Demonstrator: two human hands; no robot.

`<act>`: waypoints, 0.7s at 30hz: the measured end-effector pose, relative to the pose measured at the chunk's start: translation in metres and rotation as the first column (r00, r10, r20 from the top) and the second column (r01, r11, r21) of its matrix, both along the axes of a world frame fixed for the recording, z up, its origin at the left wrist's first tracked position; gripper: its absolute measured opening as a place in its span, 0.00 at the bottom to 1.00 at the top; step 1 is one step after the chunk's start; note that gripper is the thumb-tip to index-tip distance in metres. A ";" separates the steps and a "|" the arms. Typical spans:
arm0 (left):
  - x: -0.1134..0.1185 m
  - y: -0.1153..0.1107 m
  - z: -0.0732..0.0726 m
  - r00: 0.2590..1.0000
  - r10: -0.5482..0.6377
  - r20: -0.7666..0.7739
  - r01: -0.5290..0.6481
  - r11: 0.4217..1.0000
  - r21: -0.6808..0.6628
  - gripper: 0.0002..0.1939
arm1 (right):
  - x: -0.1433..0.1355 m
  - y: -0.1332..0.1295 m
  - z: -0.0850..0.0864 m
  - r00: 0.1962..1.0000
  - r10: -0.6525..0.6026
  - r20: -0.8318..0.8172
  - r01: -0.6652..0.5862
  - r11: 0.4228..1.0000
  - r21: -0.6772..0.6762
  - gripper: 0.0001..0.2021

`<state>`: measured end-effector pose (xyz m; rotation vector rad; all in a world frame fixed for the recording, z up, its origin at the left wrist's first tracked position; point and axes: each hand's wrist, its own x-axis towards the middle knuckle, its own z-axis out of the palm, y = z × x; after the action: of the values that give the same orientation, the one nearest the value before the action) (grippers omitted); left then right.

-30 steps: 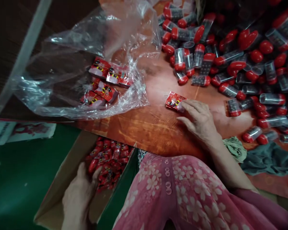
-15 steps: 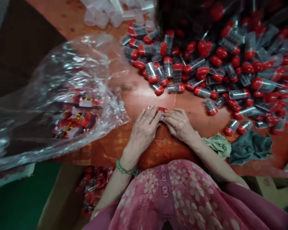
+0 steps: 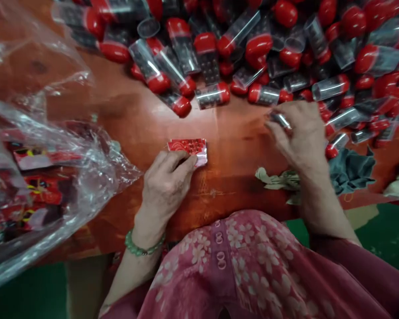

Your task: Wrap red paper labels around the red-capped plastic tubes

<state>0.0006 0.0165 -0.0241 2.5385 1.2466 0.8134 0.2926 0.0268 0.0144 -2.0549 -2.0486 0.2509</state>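
Observation:
A small red printed packet [image 3: 199, 153] with a pale, shiny lower part lies on the orange-brown table top [image 3: 232, 146]. My left hand [image 3: 166, 184] is closed on its lower left edge, fingers bent and pressed together. To the right, my right hand [image 3: 301, 133] has its thumb and fingers around a clear tube [image 3: 281, 120], at the near edge of a heap of tubes with red caps [image 3: 211, 95]. The fingers cover most of that tube, so its cap cannot be seen.
A large clear plastic bag [image 3: 96, 195] with red packets [image 3: 41, 190] inside covers the left side. Pale green cloth [image 3: 279, 179] and dark teal cloth [image 3: 350, 170] lie by my right forearm. The table's front edge runs close to my body.
My right hand has left the packet and moved right to the tubes, where it has taken hold of one. My left hand stays at the packet. The view has shifted closer to the table.

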 end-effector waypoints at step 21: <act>0.004 0.009 0.015 0.993 0.119 -0.019 -0.121 0.973 -0.199 0.13 | 0.021 0.021 0.003 0.945 0.240 0.224 -0.196 0.960 -0.201 0.17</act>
<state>0.0049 0.0257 -0.0089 2.3282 1.4187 0.6662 0.3133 0.0474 0.0172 -2.0443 -2.4942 0.2307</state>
